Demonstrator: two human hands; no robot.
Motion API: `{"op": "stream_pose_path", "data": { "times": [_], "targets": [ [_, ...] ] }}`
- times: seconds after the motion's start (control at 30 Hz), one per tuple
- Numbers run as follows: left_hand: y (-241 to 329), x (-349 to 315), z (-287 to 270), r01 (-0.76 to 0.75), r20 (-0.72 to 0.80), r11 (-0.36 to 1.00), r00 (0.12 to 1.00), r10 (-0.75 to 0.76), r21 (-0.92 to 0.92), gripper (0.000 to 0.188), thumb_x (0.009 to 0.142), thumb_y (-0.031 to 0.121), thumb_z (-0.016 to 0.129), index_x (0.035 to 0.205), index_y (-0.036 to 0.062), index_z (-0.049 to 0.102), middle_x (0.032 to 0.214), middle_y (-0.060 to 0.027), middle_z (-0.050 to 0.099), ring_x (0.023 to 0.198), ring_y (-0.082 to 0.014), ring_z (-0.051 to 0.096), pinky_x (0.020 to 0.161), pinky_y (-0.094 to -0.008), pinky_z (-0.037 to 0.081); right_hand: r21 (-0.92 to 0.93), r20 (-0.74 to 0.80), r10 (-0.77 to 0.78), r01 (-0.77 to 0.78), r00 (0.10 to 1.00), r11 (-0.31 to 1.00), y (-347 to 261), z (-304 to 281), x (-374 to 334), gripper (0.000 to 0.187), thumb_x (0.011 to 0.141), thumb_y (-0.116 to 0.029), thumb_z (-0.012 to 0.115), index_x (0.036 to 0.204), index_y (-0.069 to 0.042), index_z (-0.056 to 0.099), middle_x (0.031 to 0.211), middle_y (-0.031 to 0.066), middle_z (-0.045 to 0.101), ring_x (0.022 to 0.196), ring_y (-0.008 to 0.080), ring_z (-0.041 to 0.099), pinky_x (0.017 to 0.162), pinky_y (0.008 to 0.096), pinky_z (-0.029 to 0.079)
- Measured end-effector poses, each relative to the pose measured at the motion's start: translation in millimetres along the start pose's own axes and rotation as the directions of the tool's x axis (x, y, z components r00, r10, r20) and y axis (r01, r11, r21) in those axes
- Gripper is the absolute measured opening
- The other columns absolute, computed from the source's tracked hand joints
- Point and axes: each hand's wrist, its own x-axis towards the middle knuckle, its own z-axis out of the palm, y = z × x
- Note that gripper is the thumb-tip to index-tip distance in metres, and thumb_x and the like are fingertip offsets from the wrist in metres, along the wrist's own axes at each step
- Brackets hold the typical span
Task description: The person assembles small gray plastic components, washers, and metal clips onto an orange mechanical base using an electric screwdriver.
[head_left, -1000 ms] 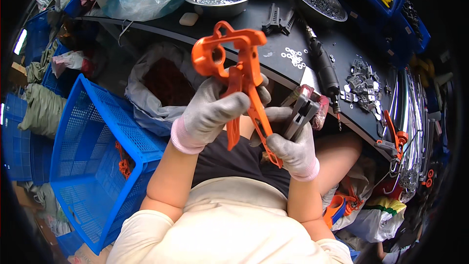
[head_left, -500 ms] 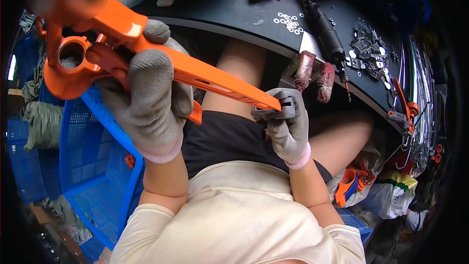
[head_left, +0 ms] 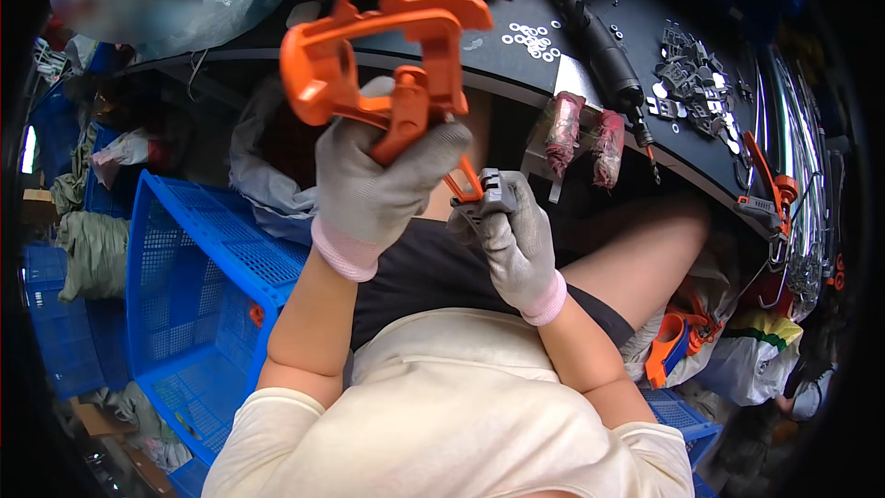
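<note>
Above my lap, my left hand, in a grey glove with a pink cuff, is closed around an orange plastic tool frame. The frame has a broad curved head, a lever-like piece and a long slotted arm running down toward my right hand. My gloved right hand grips a small grey plastic fitting at the arm's lower end. The fitting touches the orange arm; how far it sits over the end cannot be made out. My left thumb covers part of the frame's lever area.
A black power screwdriver lies on the dark bench, between white washers and a heap of grey metal clips. Two wrapped bundles hang at its edge. A blue crate stands left; metal rods stand right.
The orange frame has swung from reaching far left to standing more upright before me, its head now nearer the middle. My left hand moved right with it; the right hand shifted slightly left.
</note>
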Motion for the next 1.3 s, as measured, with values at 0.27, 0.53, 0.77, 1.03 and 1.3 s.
{"op": "stream_pose_path", "data": {
  "times": [0.27, 0.53, 0.77, 1.03, 1.3],
  "targets": [
    [54.6, 65.1, -13.9, -0.578, -0.157, 0.800, 0.785, 0.599, 0.163, 0.026, 0.084, 0.024, 0.071, 0.096, 0.0030, 0.061, 0.071, 0.0001, 0.061, 0.059, -0.0067, 0.058, 0.052, -0.0205, 0.045, -0.046, 0.062, -0.062, 0.065, 0.996, 0.997, 52.4, -19.2, 16.6, 0.055, 0.094, -0.049, 0.046, 0.118, 0.001, 0.048, 0.094, 0.0132, 0.061, 0.088, 0.0204, 0.061, 0.080, 0.0323, 0.048],
    [12.2, 164.0, -3.7, -0.537, 0.062, 0.650, 0.794, 0.605, 0.538, 0.034, 0.081, 0.035, 0.072, 0.090, 0.0030, 0.064, 0.067, -0.0066, 0.061, 0.060, -0.0197, 0.061, 0.060, -0.0288, 0.047, 0.108, 0.040, 0.071, -0.075, 0.997, 0.991, 81.3, -22.4, 37.5, 0.059, 0.093, -0.054, 0.045, 0.113, 0.002, 0.051, 0.084, 0.0102, 0.062, 0.073, 0.0130, 0.061, 0.069, 0.0260, 0.049],
    [26.7, 161.3, -5.6, -0.603, 0.010, 0.677, 0.750, 0.661, 0.423, 0.031, 0.087, 0.032, 0.066, 0.085, 0.0023, 0.060, 0.057, 0.0014, 0.053, 0.044, -0.0048, 0.048, 0.041, -0.0212, 0.037, 0.150, 0.059, 0.069, -0.077, 0.996, 0.986, 82.9, -20.2, 37.6, 0.055, 0.095, -0.051, 0.042, 0.114, 0.000, 0.050, 0.080, 0.0071, 0.059, 0.074, 0.0107, 0.057, 0.069, 0.0240, 0.047],
    [5.1, 156.7, -22.9, -0.293, 0.000, 0.866, 0.947, 0.321, 0.406, 0.043, 0.089, 0.045, 0.060, 0.093, 0.0022, 0.058, 0.061, 0.0013, 0.053, 0.043, -0.0061, 0.046, 0.040, -0.0211, 0.036, 0.287, 0.025, 0.099, -0.102, 0.995, 0.952, 93.8, -17.1, 43.4, 0.047, 0.099, -0.043, 0.040, 0.107, 0.001, 0.053, 0.073, 0.0063, 0.060, 0.064, 0.0083, 0.055, 0.060, 0.0214, 0.045],
    [31.6, 153.1, 2.3, -0.605, 0.088, 0.738, 0.788, 0.610, 0.299, 0.040, 0.094, 0.041, 0.052, 0.092, 0.0024, 0.060, 0.057, 0.0031, 0.052, 0.043, -0.0031, 0.042, 0.040, -0.0196, 0.031, 0.349, 0.030, 0.140, -0.142, 0.990, 0.926, 96.9, -13.4, 42.6, 0.052, 0.095, -0.050, 0.042, 0.107, 0.000, 0.054, 0.074, 0.0061, 0.061, 0.064, 0.0084, 0.055, 0.062, 0.0214, 0.046]
  ]
}}
